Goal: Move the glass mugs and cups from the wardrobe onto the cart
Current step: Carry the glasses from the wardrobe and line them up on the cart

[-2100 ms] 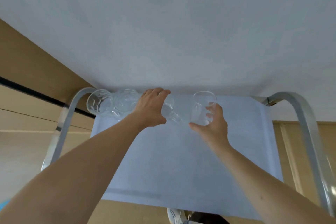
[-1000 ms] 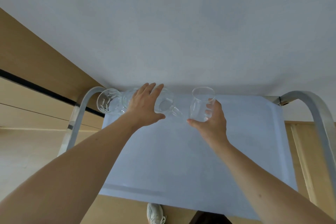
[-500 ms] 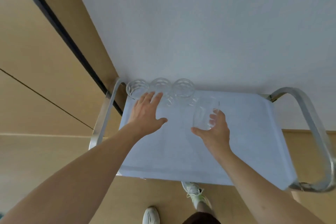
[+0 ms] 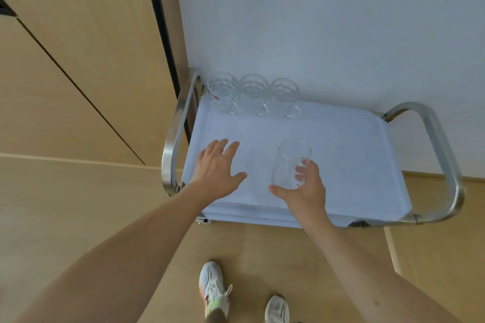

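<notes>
Right hand (image 4: 301, 189) grips clear smooth glass tumbler (image 4: 290, 165) above pale blue cart tray (image 4: 354, 155); left hand (image 4: 217, 165) spread, holding nothing. I judge risk: tumbler clinking against three clear faceted glass mugs (image 4: 253, 94) at 12 o'clock, or tipping if released tilted.

Below you, two white sneakers (image 4: 214, 290) stand on the tan floor (image 4: 78, 204), a white wall (image 4: 328, 21) ahead.

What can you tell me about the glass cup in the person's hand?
The glass cup is clear and smooth, with no handle showing, a round open rim on top and a body that curves wider toward the bottom. It looks empty. It stands roughly upright, leaning slightly, over the cart's pale blue top, nearer the person than the three patterned mugs at the back. The right hand holds its lower part, fingers showing through the glass. Whether its base touches the cart cannot be told.
</notes>
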### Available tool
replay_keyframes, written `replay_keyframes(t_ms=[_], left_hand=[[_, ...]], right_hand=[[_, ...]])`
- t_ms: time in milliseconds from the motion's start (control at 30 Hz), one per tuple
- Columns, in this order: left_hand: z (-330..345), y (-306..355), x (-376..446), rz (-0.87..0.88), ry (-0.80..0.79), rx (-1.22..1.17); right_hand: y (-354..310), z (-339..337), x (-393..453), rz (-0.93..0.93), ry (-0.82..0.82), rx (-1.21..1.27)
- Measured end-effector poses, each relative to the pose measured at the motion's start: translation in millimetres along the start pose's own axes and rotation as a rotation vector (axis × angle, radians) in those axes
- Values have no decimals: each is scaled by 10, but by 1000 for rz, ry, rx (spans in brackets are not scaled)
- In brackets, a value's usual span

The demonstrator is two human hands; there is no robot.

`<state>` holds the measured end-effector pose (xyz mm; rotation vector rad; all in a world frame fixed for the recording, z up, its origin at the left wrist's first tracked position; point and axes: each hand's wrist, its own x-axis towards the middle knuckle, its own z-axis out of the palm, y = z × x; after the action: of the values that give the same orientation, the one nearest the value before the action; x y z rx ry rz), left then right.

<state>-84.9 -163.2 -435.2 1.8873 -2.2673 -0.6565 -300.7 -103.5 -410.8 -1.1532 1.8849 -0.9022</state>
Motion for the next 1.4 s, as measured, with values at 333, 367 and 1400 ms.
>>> replay_keyframes(t_ms=[333,367,1400], left_hand=[[573,201,-804,-31,2,-19],[649,233,-895,-35,5,-19],[3623,-268,465,163,316,115]], right_hand=[[660,-143,-602,-5,-61,-1],[765,-163,-650,-6,-71,11],[3437,997,900,-386,75,142]])
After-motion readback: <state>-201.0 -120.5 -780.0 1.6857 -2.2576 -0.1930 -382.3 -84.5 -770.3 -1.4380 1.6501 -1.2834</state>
